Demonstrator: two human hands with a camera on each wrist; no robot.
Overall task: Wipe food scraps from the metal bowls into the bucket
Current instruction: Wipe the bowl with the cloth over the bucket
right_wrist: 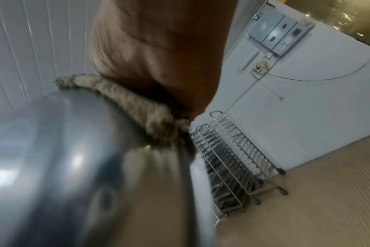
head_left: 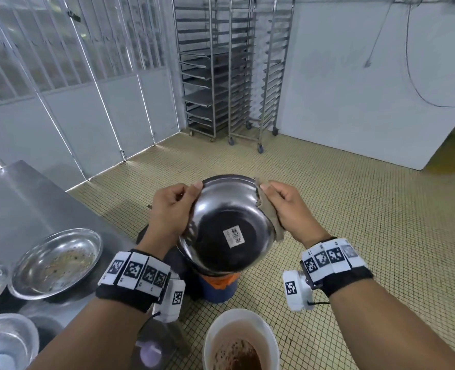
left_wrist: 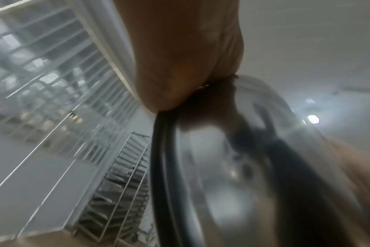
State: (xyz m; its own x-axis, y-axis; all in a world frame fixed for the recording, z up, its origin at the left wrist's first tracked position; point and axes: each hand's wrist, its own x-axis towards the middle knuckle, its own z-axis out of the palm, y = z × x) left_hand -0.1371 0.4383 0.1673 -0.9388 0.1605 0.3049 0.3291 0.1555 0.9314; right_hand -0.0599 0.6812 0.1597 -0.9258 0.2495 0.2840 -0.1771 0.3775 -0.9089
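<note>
I hold a metal bowl (head_left: 226, 225) tilted up, its underside with a barcode sticker facing me. My left hand (head_left: 179, 206) grips the bowl's left rim, thumb on the outside. My right hand (head_left: 282, 206) pinches a brown cloth (head_left: 270, 217) over the right rim. The bowl's inside is hidden. Below the bowl stands a blue bucket (head_left: 221, 289) with an orange liner, mostly covered. In the left wrist view the left hand (left_wrist: 180, 58) clamps the bowl (left_wrist: 232, 167) at its edge. The right wrist view shows the right hand (right_wrist: 158, 50) pressing the cloth (right_wrist: 137, 107) on the bowl (right_wrist: 53, 158).
A white bucket (head_left: 241, 340) with brown liquid and scraps stands on the tiled floor close to me. On the steel table (head_left: 15, 198) at the left lie several metal bowls, one soiled bowl (head_left: 58, 263) nearest. Wheeled tray racks (head_left: 221, 76) stand against the far wall.
</note>
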